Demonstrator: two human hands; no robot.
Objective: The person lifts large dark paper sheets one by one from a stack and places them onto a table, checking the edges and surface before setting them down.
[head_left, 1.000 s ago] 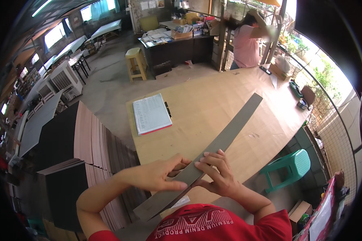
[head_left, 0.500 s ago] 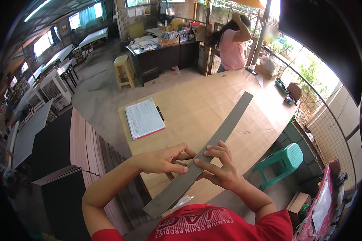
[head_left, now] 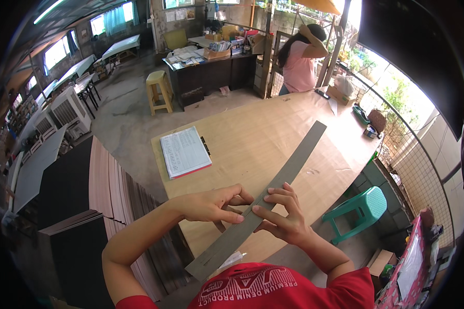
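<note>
A long, narrow grey strip of board slants across the wooden table, its near end by my red shirt and its far end up to the right. My left hand grips its left edge near the middle, thumb on the upper face and other fingers curled at the side, partly hidden. From the other edge my right hand holds it, with fingertips pressed on the upper face and the thumb at the side. A small white piece of paper or plastic lies beside the near end.
A clipboard with a printed sheet lies on the table's left side. Stacked dark boards stand left of the table. A green stool is at right, a yellow stool beyond. A person in pink stands past the far edge.
The strip and both hands stay nearly in place, with a very slight shift to the right. The person in pink has moved a little to the right, arms still raised to the head.
</note>
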